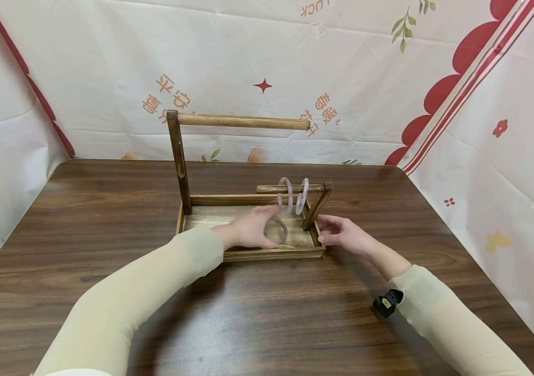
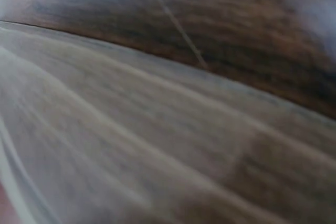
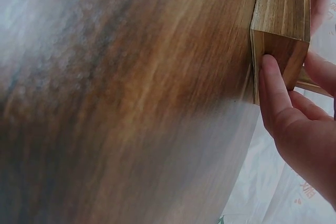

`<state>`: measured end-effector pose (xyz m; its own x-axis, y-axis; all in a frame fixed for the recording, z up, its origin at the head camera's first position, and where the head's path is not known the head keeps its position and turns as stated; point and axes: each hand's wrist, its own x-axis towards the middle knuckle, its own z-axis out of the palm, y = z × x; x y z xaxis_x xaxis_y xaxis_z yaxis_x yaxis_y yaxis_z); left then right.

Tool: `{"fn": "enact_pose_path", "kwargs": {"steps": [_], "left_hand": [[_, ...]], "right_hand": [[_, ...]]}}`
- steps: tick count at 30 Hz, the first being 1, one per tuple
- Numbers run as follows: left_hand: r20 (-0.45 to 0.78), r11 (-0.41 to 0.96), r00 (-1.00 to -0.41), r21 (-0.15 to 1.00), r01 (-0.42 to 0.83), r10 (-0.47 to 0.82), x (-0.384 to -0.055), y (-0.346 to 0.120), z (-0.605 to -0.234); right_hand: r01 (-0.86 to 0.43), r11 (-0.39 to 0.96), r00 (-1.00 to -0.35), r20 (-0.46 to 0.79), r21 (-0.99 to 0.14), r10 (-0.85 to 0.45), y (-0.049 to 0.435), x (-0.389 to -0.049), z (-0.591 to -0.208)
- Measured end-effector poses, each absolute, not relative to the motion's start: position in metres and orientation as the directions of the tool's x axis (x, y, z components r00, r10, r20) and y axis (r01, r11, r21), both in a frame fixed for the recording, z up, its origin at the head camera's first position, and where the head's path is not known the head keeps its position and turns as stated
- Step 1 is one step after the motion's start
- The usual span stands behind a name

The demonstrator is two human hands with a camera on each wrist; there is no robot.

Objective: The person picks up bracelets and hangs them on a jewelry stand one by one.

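Observation:
A wooden stand has a shallow tray (image 1: pixel 274 254), a tall post with a long bar (image 1: pixel 243 121) on the left, and a short post with a short bar (image 1: pixel 267 189) on the right. Two pale lilac bangles (image 1: pixel 289 189) hang on the short bar. Just below them, my left hand (image 1: pixel 253 227) holds a greyish bangle (image 1: pixel 286 233) between thumb and fingers, over the tray floor. At the tray's right end is my right hand (image 1: pixel 347 237). In the right wrist view, its straight fingers (image 3: pixel 276 87) press against the tray's outer end wall.
The stand is on a dark brown wooden table (image 1: pixel 267 318). Behind the table hangs a white printed cloth (image 1: pixel 229 57), with more cloth at both sides. A black device (image 1: pixel 387 303) is strapped at the right wrist. The left wrist view is blurred, mostly wood close up.

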<state>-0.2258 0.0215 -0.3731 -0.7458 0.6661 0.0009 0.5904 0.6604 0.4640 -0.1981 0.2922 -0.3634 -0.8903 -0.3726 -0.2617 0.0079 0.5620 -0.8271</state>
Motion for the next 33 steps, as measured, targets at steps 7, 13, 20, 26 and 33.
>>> {"fn": "enact_pose_path", "kwargs": {"steps": [7,13,20,26,33], "left_hand": [[0.013,0.641,-0.722,0.449,0.623,0.692,-0.2258,0.0246,-0.3762],[-0.016,0.663,-0.728,0.429,0.614,0.685,-0.2251,0.0247,-0.3757],[-0.008,0.666,-0.735,0.431,0.61,0.678,-0.2284,0.0276,-0.3779],[-0.004,0.683,-0.75,0.414,0.601,0.662,-0.2295,0.0281,-0.3806],[0.0,0.691,-0.752,0.396,0.605,0.659,-0.229,0.0256,-0.3788]], "right_hand": [[0.008,0.565,-0.889,-0.264,-0.825,-0.373,0.2916,-0.1975,-0.3623],[0.012,0.564,-0.891,-0.266,-0.826,-0.369,0.2903,-0.1978,-0.3627],[0.015,0.564,-0.893,-0.265,-0.825,-0.364,0.2903,-0.1979,-0.3631],[0.021,0.563,-0.893,-0.269,-0.826,-0.361,0.2903,-0.1974,-0.363],[0.029,0.557,-0.895,-0.27,-0.83,-0.356,0.2898,-0.1976,-0.3629]]}}
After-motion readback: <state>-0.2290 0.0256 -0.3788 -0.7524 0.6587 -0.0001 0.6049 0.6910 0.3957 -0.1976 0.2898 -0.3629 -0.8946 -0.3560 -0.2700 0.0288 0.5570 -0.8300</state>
